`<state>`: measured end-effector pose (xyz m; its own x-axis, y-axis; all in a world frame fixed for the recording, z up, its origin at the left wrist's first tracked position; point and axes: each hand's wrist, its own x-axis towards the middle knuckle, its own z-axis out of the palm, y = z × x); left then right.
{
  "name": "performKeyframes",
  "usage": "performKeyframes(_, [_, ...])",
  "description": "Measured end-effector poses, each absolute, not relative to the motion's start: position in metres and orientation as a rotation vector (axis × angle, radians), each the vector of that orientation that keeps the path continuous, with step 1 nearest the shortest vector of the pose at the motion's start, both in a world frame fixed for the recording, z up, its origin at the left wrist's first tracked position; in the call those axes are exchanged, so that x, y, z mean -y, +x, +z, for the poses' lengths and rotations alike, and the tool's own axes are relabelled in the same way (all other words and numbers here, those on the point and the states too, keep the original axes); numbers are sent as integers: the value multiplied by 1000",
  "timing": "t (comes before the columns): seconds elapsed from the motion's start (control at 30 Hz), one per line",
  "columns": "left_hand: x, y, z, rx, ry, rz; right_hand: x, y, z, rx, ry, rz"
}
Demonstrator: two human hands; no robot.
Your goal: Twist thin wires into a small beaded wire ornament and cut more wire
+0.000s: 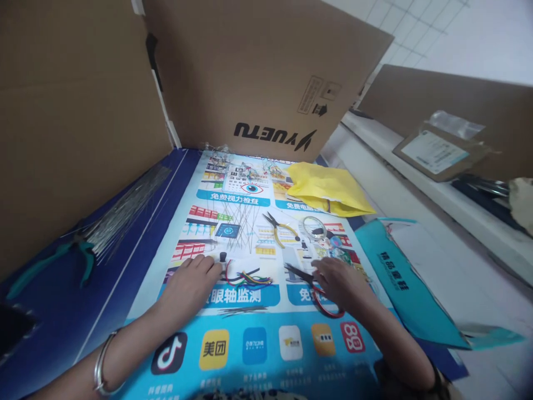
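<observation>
My left hand (pixel 192 282) rests on the printed sheet (pixel 137 311), palm down, fingers loosely stretched and nothing visible in them. Just beyond its fingertips stands a small black-topped item (pixel 222 257). To its right lies a bundle of coloured cords (pixel 250 279), with short thin wires (pixel 244 310) nearer me. My right hand (pixel 342 282) lies palm down beside scissors with red handles (pixel 318 293), partly covering them; it does not appear to grip them. Farther up are pliers with yellow handles (pixel 283 229) and a coil of silvery wire (pixel 314 228).
A yellow pouch (pixel 327 186) lies at the back right, a teal bag (pixel 410 283) at the right. On the left are teal-handled pliers (pixel 54 266) and a sheaf of thin wires (pixel 125 214). Cardboard walls (pixel 250 66) stand behind and left. A brown packet (pixel 441 150) sits on the ledge.
</observation>
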<state>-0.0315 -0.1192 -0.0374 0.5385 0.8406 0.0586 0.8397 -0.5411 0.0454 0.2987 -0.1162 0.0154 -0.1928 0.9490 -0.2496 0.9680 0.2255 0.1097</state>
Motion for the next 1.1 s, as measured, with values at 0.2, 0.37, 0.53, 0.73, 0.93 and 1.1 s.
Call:
performKeyframes(0.2, [119,-30,-35,-1520,2671,175,37,296,17,-2093,2021,83])
performKeyframes(0.37, [118,-34,-30,-1520,2579,195,2,290,1,-2074,2017,82])
performKeyframes(0.53, [117,-40,-32,-1492,2511,254,-7,281,-4,-2071,1991,56])
performKeyframes(0.73, [118,-43,-38,-1499,2465,358,-30,264,0,-2113,1941,-97])
performKeyframes(0.93, [117,-44,-41,-1483,2452,402,-55,219,-3,-2221,1905,-219])
performKeyframes(1.1, [117,-45,-39,-1464,2396,442,-53,193,-3,-2289,1931,-288])
